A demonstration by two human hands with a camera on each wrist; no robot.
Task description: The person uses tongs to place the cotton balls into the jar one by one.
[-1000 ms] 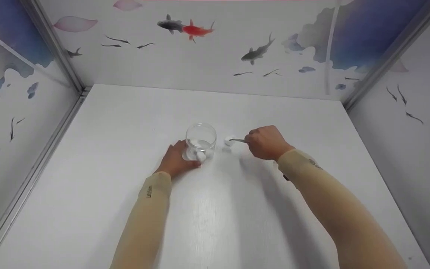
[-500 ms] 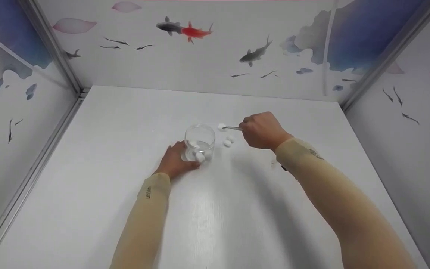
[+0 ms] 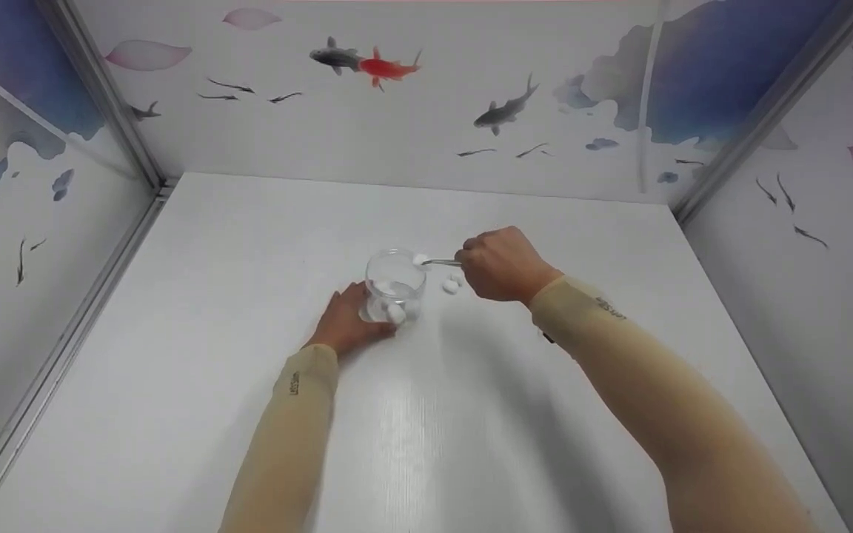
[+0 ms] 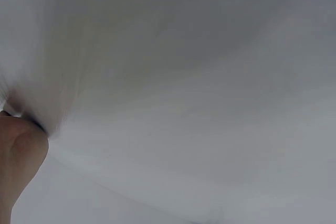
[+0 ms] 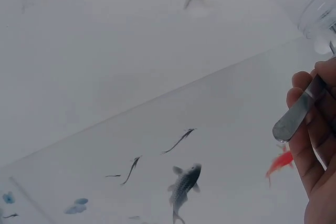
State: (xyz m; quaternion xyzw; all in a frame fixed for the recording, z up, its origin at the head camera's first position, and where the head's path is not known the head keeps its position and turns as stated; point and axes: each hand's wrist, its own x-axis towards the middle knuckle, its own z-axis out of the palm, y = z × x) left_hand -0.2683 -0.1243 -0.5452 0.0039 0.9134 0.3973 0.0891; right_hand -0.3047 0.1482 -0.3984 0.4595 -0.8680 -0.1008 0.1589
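Note:
My left hand [image 3: 352, 322] grips the lower left side of a clear glass jar [image 3: 395, 274], thumb at the front and fingers behind. Several white cotton balls [image 3: 396, 312] lie in the bottom of the jar. Tweezers [image 3: 443, 262] are pinched in my right hand [image 3: 504, 263], pointing left. At their tips a white cotton ball [image 3: 420, 260] is held at the jar's right rim. In the right wrist view the broad metal end of the tweezers [image 5: 294, 119] sticks out past my fingers. The left wrist view shows only part of my hand [image 4: 21, 156], blurred.
A small group of cotton balls [image 3: 452, 284] lies on the white table [image 3: 397, 444] just right of the jar. White panels with painted fish [image 3: 504, 115] stand at the back and both sides.
The tweezers have lifted a cotton ball from the group beside the jar, moved up, then left to the rim. The left hand and jar have stayed in place.

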